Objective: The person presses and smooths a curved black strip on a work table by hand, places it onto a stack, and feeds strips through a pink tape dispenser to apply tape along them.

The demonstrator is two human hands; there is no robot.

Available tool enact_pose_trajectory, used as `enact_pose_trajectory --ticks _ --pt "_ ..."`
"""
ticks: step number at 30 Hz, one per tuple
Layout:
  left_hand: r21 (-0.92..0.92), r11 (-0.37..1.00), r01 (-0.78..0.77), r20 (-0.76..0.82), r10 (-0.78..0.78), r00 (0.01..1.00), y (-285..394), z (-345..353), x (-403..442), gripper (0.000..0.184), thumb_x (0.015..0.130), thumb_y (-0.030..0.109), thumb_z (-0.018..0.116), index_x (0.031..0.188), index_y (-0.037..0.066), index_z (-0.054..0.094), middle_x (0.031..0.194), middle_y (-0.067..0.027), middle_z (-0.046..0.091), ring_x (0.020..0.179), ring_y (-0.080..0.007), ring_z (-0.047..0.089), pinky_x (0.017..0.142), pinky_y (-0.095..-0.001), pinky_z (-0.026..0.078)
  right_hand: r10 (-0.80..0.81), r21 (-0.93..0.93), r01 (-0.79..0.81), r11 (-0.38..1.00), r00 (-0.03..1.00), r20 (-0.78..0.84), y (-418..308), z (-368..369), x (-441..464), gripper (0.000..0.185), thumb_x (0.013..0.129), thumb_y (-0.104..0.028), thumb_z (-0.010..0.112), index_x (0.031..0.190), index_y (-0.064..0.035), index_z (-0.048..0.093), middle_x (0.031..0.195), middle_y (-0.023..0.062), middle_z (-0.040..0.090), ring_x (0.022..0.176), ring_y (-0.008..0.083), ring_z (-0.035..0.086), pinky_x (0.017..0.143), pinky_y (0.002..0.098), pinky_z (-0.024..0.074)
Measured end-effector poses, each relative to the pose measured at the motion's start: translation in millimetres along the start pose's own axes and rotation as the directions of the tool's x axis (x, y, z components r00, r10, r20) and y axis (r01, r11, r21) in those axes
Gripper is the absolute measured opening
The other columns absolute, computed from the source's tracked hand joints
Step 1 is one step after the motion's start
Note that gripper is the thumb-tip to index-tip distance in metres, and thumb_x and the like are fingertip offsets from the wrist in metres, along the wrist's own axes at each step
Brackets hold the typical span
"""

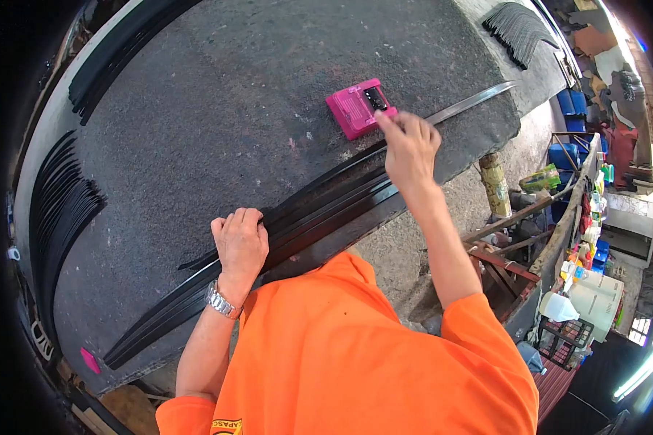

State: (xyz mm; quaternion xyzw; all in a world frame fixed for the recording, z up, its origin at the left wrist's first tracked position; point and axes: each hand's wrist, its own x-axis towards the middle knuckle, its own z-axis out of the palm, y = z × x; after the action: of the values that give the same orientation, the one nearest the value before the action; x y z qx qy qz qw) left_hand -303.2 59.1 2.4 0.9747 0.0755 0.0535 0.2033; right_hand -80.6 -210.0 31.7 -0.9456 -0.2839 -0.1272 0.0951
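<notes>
Long black strips [319,221] lie in a bundle along the near edge of the dark worktable [196,123]. My left hand [241,243], with a metal watch on its wrist, is closed over the strips with its fingers bent down at their far side. A shiny flat metal bar [471,102] runs along the strips and sticks out to the right. Above it, my right hand [412,148] is closed with thumb and fingers together and slightly blurred; whatever is between them is hidden. Beside its thumb stands a pink plastic box [352,112] with a black part on top.
More black strips are bundled at the left edge [54,210], the upper left [116,54] and the upper right [519,30]. A small pink piece [89,360] lies at the lower left corner. Beyond the table's right side are a wooden frame [530,217], blue containers [569,109] and shelves.
</notes>
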Motion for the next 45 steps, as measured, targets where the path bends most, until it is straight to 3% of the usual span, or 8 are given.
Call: enact_pose_trajectory --ticks 2,6,17,27,37,45 --pt "-0.008 1.0 0.006 -0.003 -0.006 1.0 -1 1 0 0.015 0.083 0.007 0.073 0.097 0.01 0.068 0.093 -0.0047 0.068 0.087 -0.0236 0.065 0.085 -0.0409 0.039 0.019 0.198 -0.026 0.98 0.999 0.034 -25 -11 -33 0.052 0.088 -0.008 0.068 0.138 -0.0217 0.066 0.116 0.006 0.06 0.113 0.0294 0.057 0.101 0.0535 0.0374" --pt "-0.031 0.999 0.022 0.033 -0.021 0.999 1 -4 2 0.015 0.084 0.008 0.073 0.098 0.01 0.068 0.093 -0.0051 0.069 0.089 -0.024 0.066 0.086 -0.0413 0.039 0.031 0.343 -0.076 0.936 0.99 0.135 -64 -1 -87 0.058 0.086 -0.014 0.073 0.142 -0.0188 0.063 0.112 0.005 0.059 0.109 0.0278 0.057 0.097 0.0481 0.0369" --pt "-0.039 0.999 0.021 0.063 -0.019 0.998 -2 -3 3 0.013 0.085 0.009 0.072 0.098 0.009 0.068 0.095 -0.0052 0.07 0.092 -0.0248 0.066 0.087 -0.0424 0.039 0.038 0.273 -0.07 0.96 0.992 0.12 -78 6 -88 0.057 0.086 -0.014 0.074 0.141 -0.0217 0.064 0.115 0.0056 0.059 0.112 0.0281 0.056 0.103 0.0513 0.0342" --pt "-0.023 0.999 0.027 0.056 -0.026 0.998 1 -7 4 0.009 0.088 0.01 0.07 0.097 0.009 0.07 0.094 -0.0048 0.072 0.088 -0.0244 0.067 0.084 -0.0403 0.039 -0.154 0.334 0.098 0.937 0.977 0.145 -110 5 -93 0.059 0.083 -0.018 0.077 0.14 -0.0208 0.063 0.117 0.0034 0.055 0.114 0.025 0.053 0.106 0.0579 0.0295" --pt "-0.042 0.998 0.036 0.061 -0.034 0.998 1 -6 4 0.013 0.085 0.009 0.072 0.097 0.01 0.068 0.092 -0.0047 0.069 0.09 -0.0247 0.065 0.086 -0.0413 0.039 0.002 0.184 -0.03 0.982 0.989 0.148 -77 2 -85 0.062 0.082 -0.021 0.078 0.142 -0.0191 0.062 0.117 0.0045 0.055 0.115 0.0261 0.052 0.108 0.0583 0.0291" --pt "-0.04 0.999 0.028 0.052 -0.026 0.998 0 -4 4 0.013 0.085 0.009 0.073 0.097 0.01 0.068 0.092 -0.0046 0.069 0.089 -0.0243 0.066 0.085 -0.0411 0.039 -0.089 0.229 0.052 0.972 0.984 0.157 -92 -1 -87 0.056 0.086 -0.028 0.077 0.14 -0.0215 0.063 0.117 0.0044 0.054 0.114 0.0253 0.052 0.107 0.0589 0.03"
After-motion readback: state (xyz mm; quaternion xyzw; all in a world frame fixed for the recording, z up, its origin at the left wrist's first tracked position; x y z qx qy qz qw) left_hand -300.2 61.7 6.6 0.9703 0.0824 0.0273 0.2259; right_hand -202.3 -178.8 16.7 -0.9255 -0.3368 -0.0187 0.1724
